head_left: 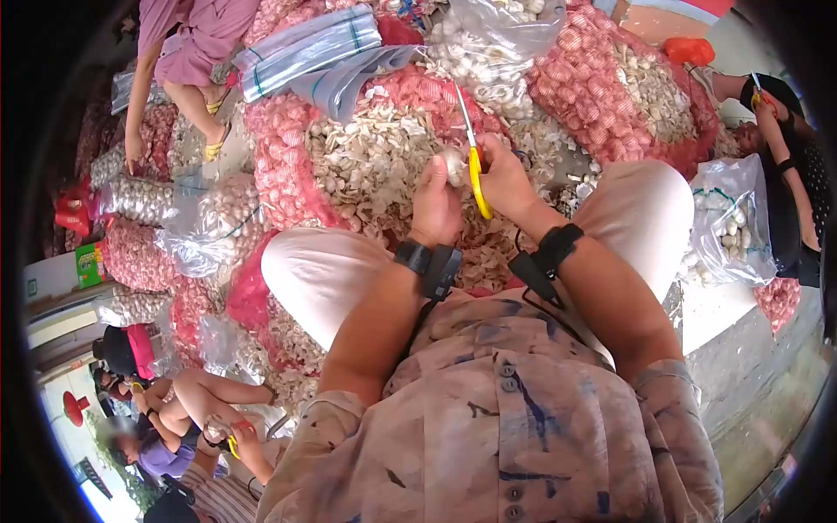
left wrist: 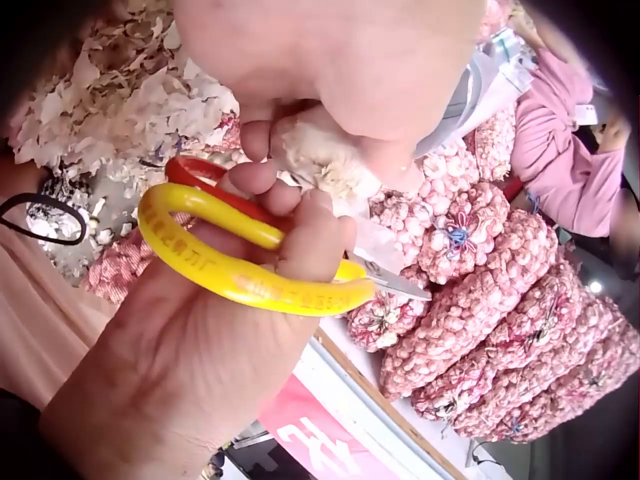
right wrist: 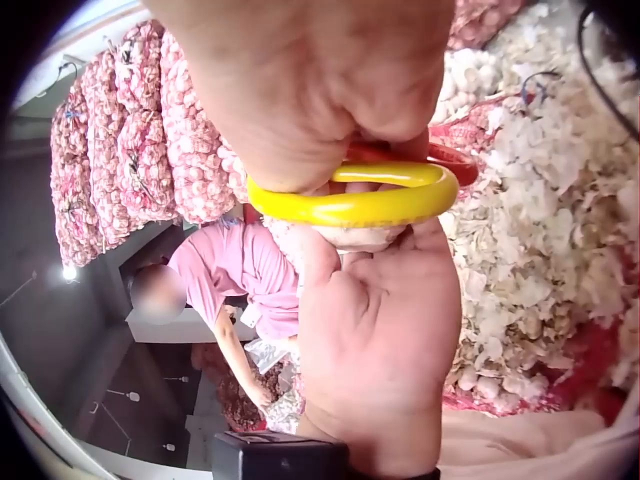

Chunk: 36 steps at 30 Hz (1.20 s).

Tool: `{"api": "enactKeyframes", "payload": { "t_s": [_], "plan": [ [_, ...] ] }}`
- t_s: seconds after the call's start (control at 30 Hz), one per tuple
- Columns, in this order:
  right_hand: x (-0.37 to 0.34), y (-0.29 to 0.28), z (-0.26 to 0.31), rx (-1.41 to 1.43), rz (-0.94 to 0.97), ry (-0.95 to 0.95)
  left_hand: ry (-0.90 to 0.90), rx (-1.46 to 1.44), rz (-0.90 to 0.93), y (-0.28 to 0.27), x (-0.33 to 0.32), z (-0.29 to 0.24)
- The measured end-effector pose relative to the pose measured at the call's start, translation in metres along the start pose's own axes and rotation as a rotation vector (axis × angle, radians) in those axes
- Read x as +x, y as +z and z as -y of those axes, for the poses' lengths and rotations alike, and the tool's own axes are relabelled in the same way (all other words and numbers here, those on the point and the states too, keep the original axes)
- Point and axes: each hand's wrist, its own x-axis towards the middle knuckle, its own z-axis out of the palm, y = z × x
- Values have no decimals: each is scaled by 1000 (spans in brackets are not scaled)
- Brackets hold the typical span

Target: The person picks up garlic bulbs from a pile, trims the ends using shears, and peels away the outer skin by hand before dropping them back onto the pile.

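A whitish garlic bulb (head_left: 455, 166) sits in the fingers of my left hand (head_left: 436, 205), held over the open sack between the knees. Scissors (head_left: 476, 171) with one yellow and one red handle loop are gripped by my right hand (head_left: 508, 183), its fingers through the loops. Their blades point away from the body in the head view. The left wrist view shows the bulb (left wrist: 325, 160) with papery skin, close beside the scissor blades (left wrist: 398, 284). From the right wrist, the yellow loop (right wrist: 350, 207) partly covers the bulb (right wrist: 358, 238).
A red mesh sack (head_left: 288, 161) holds loose garlic skins (head_left: 375, 170) before me. Clear plastic bags (head_left: 305, 52) lie on its far side. More garlic sacks (head_left: 580, 83) stand around. A person in pink (head_left: 205, 35) bends at the far left; other seated people are at both sides.
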Motion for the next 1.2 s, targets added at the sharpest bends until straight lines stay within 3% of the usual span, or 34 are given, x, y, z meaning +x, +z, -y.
{"api": "enactKeyframes", "payload": {
  "t_s": [0.13,0.2,0.3,0.47,0.53,0.57,0.63,0.67,0.73,0.93,1.03,1.07,1.2],
  "plan": [
    [2,4,-5,-37,-58,-43,36,52,6,5,0,0],
    [2,-2,-4,62,-147,104,-13,-76,70,4,0,-4],
    [4,-8,-4,24,-288,156,-135,-220,95,4,-2,-5],
    [3,-10,-9,78,-364,131,-171,-345,138,1,1,-2],
    [2,-12,2,318,-181,250,-195,-311,109,16,-3,-18],
    [1,-10,0,319,-179,249,-192,-311,108,14,-1,-18],
    [0,-5,-4,346,-161,157,-53,76,22,9,0,-19],
    [-1,-5,-7,347,-159,157,-52,77,20,8,1,-18],
    [-2,-5,-6,262,-260,172,-104,38,-117,21,-2,-25],
    [12,-18,-26,93,-456,184,-41,261,-48,28,-7,-34],
    [11,-25,-9,-7,-387,111,-54,281,26,19,-7,-48],
    [9,-26,1,-156,-334,33,-71,350,20,17,-7,-51],
    [1,-9,9,-29,-158,-128,-121,380,10,7,-6,-49]
  ]
}}
